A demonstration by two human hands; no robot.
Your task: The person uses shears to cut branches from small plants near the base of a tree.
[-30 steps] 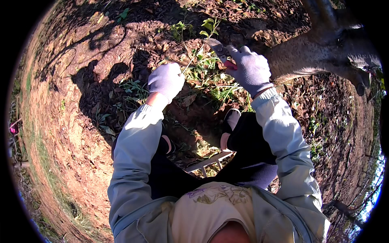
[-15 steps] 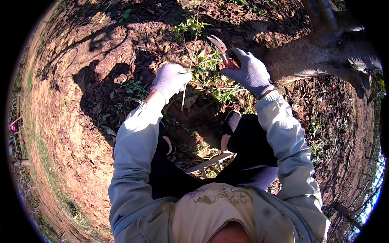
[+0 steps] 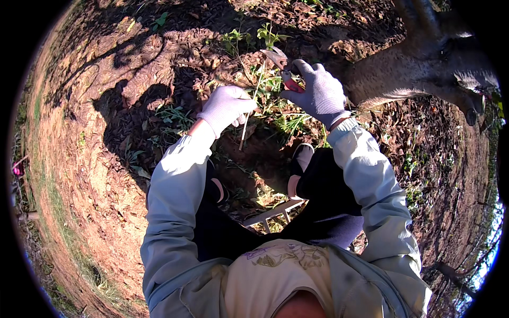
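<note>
My left hand (image 3: 227, 108), in a pale knitted glove, pinches a thin pale stem (image 3: 259, 82). The stem stands nearly upright, its bare lower end sticking out below my fingers and green leaves (image 3: 269, 36) at its upper end. Gloved the same way, my right hand (image 3: 322, 96) is closed around red-handled pruning shears (image 3: 277, 57). Their metal blades point up and left and overlap the stem's upper part in the view, just under the leaves. Whether the blades touch the stem I cannot tell. Most of the handles is hidden by my right hand.
A thick tree trunk (image 3: 395, 74) with branches rises at the right. Dry leaves and reddish soil (image 3: 132, 66) cover the ground, with cut greenery (image 3: 291, 123) beyond my feet. A low slatted seat (image 3: 273, 213) shows between my legs.
My right hand has moved left with the shears, bringing the blades to the stem's upper part. My left hand and the stem have shifted slightly right.
</note>
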